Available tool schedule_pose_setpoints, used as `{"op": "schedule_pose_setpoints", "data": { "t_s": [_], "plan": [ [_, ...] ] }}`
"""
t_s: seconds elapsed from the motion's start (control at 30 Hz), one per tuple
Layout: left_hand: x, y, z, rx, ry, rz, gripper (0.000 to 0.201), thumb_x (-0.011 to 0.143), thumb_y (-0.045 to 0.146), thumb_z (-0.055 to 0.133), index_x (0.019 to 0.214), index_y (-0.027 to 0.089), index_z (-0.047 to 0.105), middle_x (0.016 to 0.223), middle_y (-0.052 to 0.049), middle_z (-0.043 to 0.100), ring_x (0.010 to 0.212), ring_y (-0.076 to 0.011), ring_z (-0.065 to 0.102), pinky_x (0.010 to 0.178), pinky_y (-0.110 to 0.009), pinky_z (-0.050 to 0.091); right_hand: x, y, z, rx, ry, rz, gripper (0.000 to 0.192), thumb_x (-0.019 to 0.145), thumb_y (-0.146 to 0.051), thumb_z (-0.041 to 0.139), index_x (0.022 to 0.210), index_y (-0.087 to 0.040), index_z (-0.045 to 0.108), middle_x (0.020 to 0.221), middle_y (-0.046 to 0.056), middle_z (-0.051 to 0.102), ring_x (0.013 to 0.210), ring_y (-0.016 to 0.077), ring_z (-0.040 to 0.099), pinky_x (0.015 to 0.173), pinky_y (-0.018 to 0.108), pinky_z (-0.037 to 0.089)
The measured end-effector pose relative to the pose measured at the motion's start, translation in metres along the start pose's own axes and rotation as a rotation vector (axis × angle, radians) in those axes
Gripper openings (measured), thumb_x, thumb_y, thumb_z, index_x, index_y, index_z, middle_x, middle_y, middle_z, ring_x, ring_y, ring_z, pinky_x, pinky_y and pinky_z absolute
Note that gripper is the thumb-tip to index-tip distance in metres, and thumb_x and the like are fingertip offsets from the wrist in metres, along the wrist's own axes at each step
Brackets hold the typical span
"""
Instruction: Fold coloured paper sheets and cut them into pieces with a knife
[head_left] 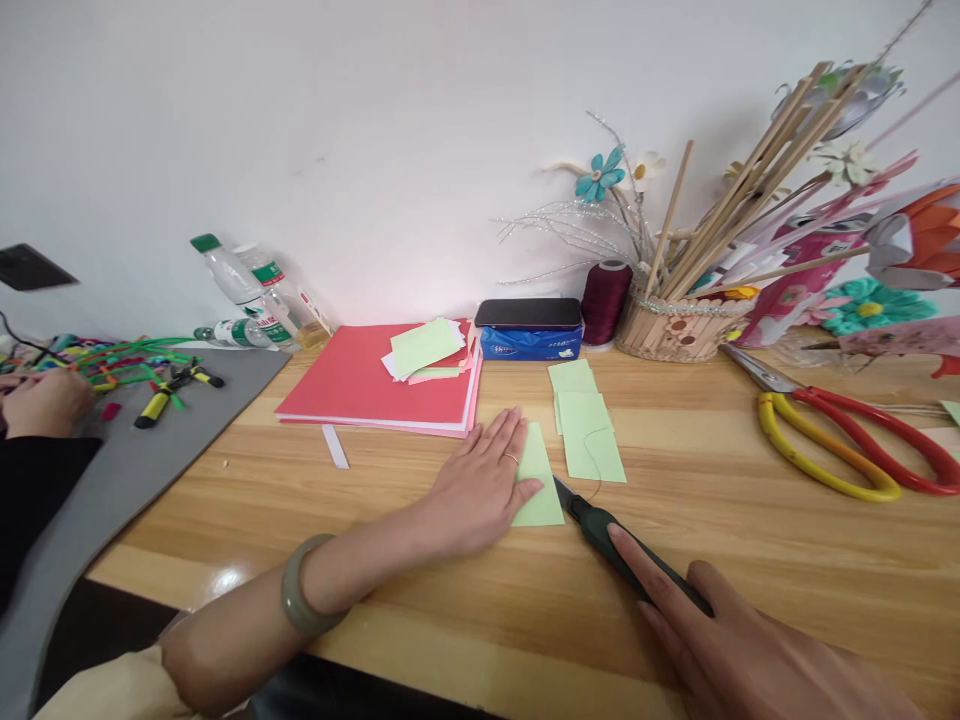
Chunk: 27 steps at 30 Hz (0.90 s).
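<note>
My left hand [484, 480] lies flat with fingers stretched over the left part of a light green sheet of paper [538, 500], pressing it to the table. In my right hand [720, 630] is a dark green utility knife [619, 550], index finger along its handle. The blade tip is at the right edge of that sheet; whether it touches the paper I cannot tell. Just beyond the knife lie overlapping light green paper pieces [592, 440], with a thin dark thread across the front one.
Red and white sheets [360, 375] with small paper pieces [424, 348] on top lie behind my left hand. A phone [529, 313] rests on a blue tissue pack [529, 343]. Large scissors [832, 430] lie right. Another person's hand [49, 400] is far left, near pliers [161, 400].
</note>
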<state>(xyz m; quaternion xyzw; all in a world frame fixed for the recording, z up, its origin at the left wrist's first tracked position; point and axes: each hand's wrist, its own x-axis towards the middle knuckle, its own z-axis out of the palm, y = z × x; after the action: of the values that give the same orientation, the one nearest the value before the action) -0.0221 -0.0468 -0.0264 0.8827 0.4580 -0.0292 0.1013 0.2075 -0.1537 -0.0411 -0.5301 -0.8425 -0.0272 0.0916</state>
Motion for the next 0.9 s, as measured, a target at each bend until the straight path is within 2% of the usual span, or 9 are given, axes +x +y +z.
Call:
{"op": "schedule_pose_setpoints", "data": {
  "t_s": [0.17, 0.37, 0.43, 0.53, 0.63, 0.8, 0.9],
  "plan": [
    [0.0, -0.001, 0.001, 0.0, 0.014, 0.004, 0.066, 0.094, 0.05, 0.008, 0.144, 0.006, 0.008, 0.15, -0.011, 0.0, 0.138, -0.0195, -0.002, 0.113, -0.041, 0.011, 0.01, -0.003, -0.003, -0.067, 0.12, -0.046, 0.074, 0.08, -0.007, 0.033, 0.146, -0.025, 0.004, 0.064, -0.003, 0.056, 0.025, 0.0104, 0.048, 0.021, 0.019, 0.034],
    [0.0, 0.0, -0.001, -0.011, 0.009, 0.008, 0.065, 0.095, 0.049, 0.009, 0.143, 0.006, 0.008, 0.15, -0.011, -0.001, 0.138, -0.0199, -0.002, 0.113, -0.041, 0.011, 0.018, -0.002, -0.007, -0.235, 0.173, -0.136, 0.087, 0.063, 0.003, 0.035, 0.145, -0.014, 0.011, 0.071, 0.005, 0.061, 0.026, 0.0132, 0.049, 0.022, 0.024, 0.038],
    [0.0, 0.001, -0.001, -0.011, -0.003, 0.003, 0.065, 0.095, 0.049, 0.01, 0.143, 0.005, 0.008, 0.15, -0.012, -0.001, 0.138, -0.0201, -0.003, 0.113, -0.041, 0.011, 0.022, -0.003, -0.01, -0.264, 0.186, -0.144, 0.083, 0.064, 0.003, 0.036, 0.144, -0.012, 0.018, 0.073, 0.007, 0.063, 0.027, 0.0139, 0.051, 0.023, 0.026, 0.04],
    [0.0, 0.002, -0.002, -0.011, -0.009, 0.002, 0.065, 0.095, 0.049, 0.01, 0.143, 0.005, 0.008, 0.15, -0.012, -0.001, 0.138, -0.0199, -0.004, 0.113, -0.042, 0.01, 0.029, -0.004, -0.012, -0.273, 0.186, -0.149, 0.071, 0.066, 0.003, 0.036, 0.135, -0.009, 0.038, 0.072, 0.008, 0.063, 0.029, 0.0141, 0.052, 0.024, 0.026, 0.04],
    [0.001, 0.001, 0.0, -0.012, 0.011, 0.009, 0.065, 0.095, 0.049, 0.01, 0.143, 0.006, 0.008, 0.15, -0.012, 0.0, 0.138, -0.0195, -0.004, 0.113, -0.041, 0.011, 0.034, -0.006, -0.01, -0.282, 0.179, -0.119, 0.062, 0.067, 0.002, 0.037, 0.127, -0.01, 0.049, 0.068, 0.006, 0.062, 0.03, 0.0143, 0.052, 0.025, 0.025, 0.04],
    [0.001, 0.0, 0.001, -0.015, 0.01, 0.006, 0.065, 0.095, 0.05, 0.011, 0.143, 0.006, 0.007, 0.15, -0.012, -0.002, 0.138, -0.0198, -0.005, 0.113, -0.041, 0.011, 0.039, -0.005, -0.002, -0.291, 0.122, -0.036, 0.066, 0.07, -0.002, 0.041, 0.133, -0.019, 0.043, 0.073, 0.004, 0.063, 0.032, 0.0144, 0.053, 0.026, 0.025, 0.04],
    [0.001, 0.001, -0.001, -0.021, 0.0, -0.001, 0.065, 0.095, 0.049, 0.012, 0.143, 0.006, 0.006, 0.15, -0.012, -0.003, 0.138, -0.0199, -0.005, 0.113, -0.04, 0.011, 0.042, -0.004, -0.003, -0.314, 0.116, -0.044, 0.065, 0.069, -0.002, 0.043, 0.132, -0.017, 0.046, 0.072, 0.005, 0.063, 0.033, 0.0151, 0.054, 0.028, 0.026, 0.041]
  ]
}}
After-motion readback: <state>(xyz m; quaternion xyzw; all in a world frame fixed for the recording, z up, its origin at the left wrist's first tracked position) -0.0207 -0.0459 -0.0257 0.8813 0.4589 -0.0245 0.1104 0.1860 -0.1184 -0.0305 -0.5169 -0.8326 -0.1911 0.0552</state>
